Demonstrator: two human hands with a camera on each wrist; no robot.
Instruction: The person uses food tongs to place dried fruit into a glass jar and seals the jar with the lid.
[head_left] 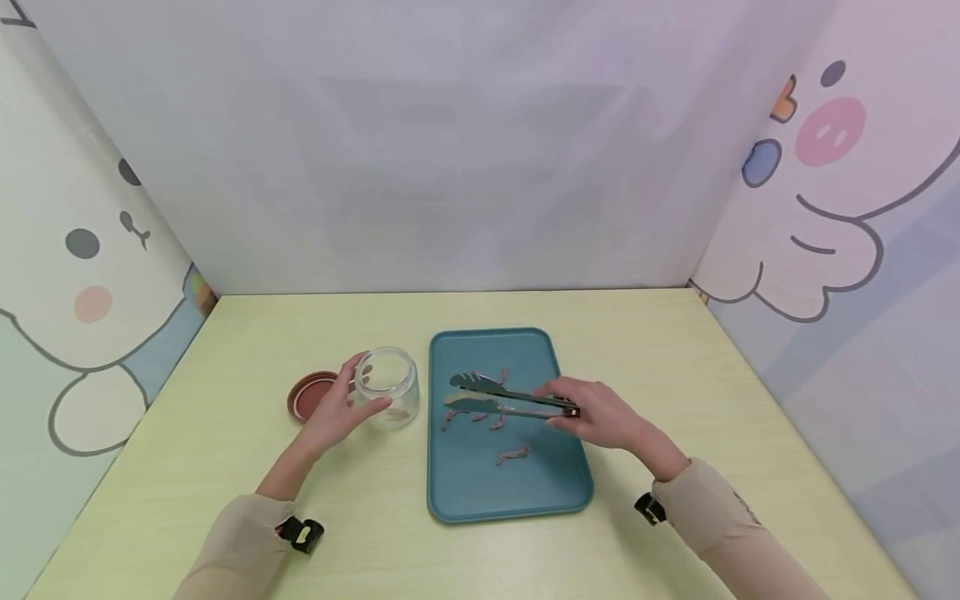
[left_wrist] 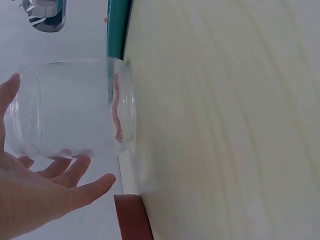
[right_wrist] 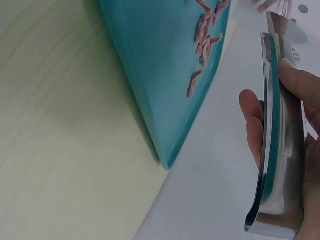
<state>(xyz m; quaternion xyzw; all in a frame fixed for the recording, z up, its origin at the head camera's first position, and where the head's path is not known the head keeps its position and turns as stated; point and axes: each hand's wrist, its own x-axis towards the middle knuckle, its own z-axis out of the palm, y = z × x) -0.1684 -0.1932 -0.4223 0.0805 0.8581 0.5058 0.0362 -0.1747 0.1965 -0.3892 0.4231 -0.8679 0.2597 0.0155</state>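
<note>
My left hand (head_left: 335, 421) holds a clear, lidless glass jar (head_left: 405, 400) upright, thumb and fingers on either side near its mouth. In the left wrist view a thin pink strip (left_wrist: 116, 107) shows at the bottom of the jar. My right hand (head_left: 597, 414) grips a pair of metal tongs (head_left: 536, 400) by the handle end. The two arms of the tongs stand apart over the blue tray (head_left: 517, 492), pointing left. On the tray lie several small pink meat-like strips (head_left: 513, 455), partly hidden beneath the tongs.
A reddish-brown round lid (head_left: 307, 398) lies on the table left of the jar, partly behind my left hand. The pale wood-grain table (head_left: 360, 533) is bounded by a plain back wall (head_left: 465, 167) and side walls with cartoon animals.
</note>
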